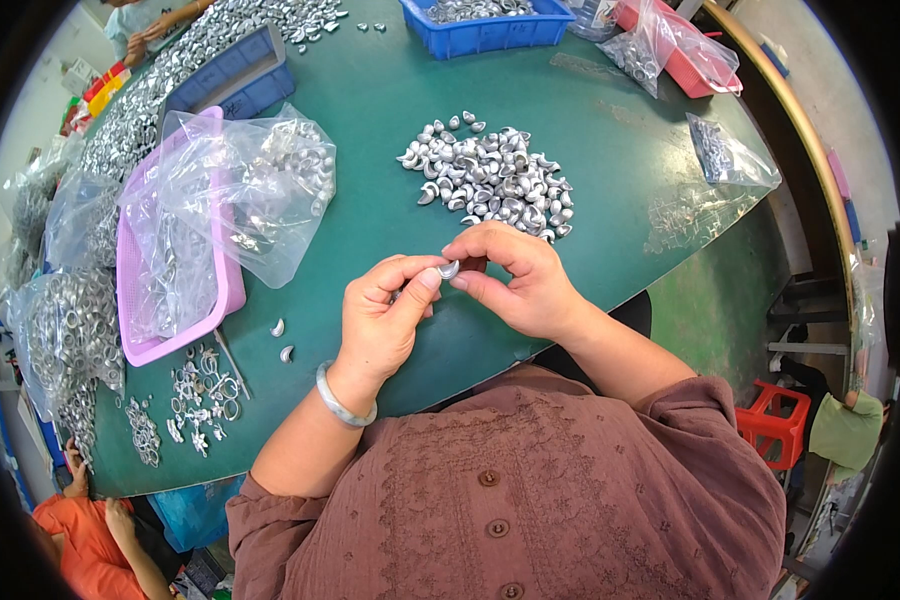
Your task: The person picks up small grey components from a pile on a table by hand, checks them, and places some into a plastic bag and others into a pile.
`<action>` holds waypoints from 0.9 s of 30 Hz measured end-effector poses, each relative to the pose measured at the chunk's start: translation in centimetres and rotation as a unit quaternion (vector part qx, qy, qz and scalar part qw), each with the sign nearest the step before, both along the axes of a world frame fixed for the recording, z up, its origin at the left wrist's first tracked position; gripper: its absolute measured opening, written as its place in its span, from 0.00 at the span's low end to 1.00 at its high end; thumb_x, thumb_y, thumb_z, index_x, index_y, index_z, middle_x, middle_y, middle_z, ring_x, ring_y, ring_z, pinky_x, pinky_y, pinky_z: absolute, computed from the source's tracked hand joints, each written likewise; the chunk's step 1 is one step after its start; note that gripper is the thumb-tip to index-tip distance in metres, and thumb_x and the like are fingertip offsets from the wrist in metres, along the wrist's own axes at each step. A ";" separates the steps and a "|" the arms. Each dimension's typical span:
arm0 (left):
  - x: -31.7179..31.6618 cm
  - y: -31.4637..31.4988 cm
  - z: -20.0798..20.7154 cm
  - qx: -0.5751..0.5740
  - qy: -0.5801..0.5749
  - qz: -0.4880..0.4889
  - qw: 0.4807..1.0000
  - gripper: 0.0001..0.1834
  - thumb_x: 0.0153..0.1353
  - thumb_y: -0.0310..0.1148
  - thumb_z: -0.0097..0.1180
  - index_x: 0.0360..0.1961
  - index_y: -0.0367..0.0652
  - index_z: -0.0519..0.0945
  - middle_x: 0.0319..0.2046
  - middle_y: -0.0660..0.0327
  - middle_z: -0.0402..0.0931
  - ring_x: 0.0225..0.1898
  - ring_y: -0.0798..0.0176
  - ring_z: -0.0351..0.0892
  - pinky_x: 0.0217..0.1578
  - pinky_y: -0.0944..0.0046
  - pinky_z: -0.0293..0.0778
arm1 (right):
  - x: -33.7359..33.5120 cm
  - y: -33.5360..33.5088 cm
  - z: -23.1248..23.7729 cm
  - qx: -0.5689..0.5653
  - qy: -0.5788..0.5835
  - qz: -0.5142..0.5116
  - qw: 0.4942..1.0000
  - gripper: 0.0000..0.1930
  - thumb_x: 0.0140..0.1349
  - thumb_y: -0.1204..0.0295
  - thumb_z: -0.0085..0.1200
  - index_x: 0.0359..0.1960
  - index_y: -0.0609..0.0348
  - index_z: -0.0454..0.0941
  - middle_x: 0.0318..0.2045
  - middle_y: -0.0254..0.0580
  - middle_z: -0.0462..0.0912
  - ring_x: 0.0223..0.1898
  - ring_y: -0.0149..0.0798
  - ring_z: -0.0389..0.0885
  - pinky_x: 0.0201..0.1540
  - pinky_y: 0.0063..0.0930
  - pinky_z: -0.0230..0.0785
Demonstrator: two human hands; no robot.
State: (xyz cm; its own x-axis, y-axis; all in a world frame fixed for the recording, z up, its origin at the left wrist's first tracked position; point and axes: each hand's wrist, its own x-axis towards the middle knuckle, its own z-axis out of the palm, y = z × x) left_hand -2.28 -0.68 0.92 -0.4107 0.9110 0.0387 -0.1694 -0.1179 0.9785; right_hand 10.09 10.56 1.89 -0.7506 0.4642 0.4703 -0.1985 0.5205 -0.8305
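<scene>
A small silver crescent-shaped metal piece [450, 269] is pinched between the thumbs and forefingers of both hands, over the near edge of the green table. My left hand [382, 312], with a pale bangle [344, 400] on its wrist, grips the piece from the left. From the right, my right hand [521, 282] holds its other end. Something dark shows under the left fingers; I cannot make it out. Just beyond the hands lies a heap of similar silver curved pieces [500, 180]. Two loose crescent pieces [282, 340] rest to the left of my left hand.
A lilac basket [232, 290] with clear plastic bags [270, 240] stands at left. Silver rings and small castings [205, 395] lie nearer. Blue trays [495, 37] and a pink basket [690, 75] are farther off. Other people sit at far left and lower left [90, 545].
</scene>
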 end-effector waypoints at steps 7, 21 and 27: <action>0.0 0.0 0.1 -0.016 -0.040 -0.007 0.999 0.08 0.57 0.29 0.50 0.35 0.38 0.76 0.23 0.67 0.71 0.20 0.78 0.64 0.18 0.80 0.60 | 0.0 0.0 0.0 0.001 -0.005 0.000 1.000 0.10 0.47 0.83 0.54 0.32 0.63 0.73 0.27 0.39 0.74 0.25 0.30 0.75 0.28 0.20 0.67; -1.9 0.3 -0.4 -0.060 -0.415 -0.155 0.894 0.08 0.58 0.35 0.46 0.32 0.42 0.72 0.21 0.67 0.65 0.18 0.74 0.59 0.13 0.78 0.54 | -0.2 -0.2 0.5 -0.006 0.006 0.008 1.000 0.11 0.48 0.83 0.53 0.36 0.62 0.74 0.27 0.38 0.75 0.28 0.30 0.75 0.28 0.19 0.67; -1.8 0.3 -0.4 -0.070 -0.449 -0.161 0.876 0.08 0.58 0.36 0.46 0.32 0.42 0.72 0.20 0.66 0.66 0.18 0.74 0.59 0.13 0.78 0.54 | -0.7 0.1 0.6 0.027 0.023 0.000 0.999 0.08 0.50 0.82 0.52 0.33 0.63 0.75 0.25 0.38 0.75 0.28 0.30 0.75 0.29 0.20 0.67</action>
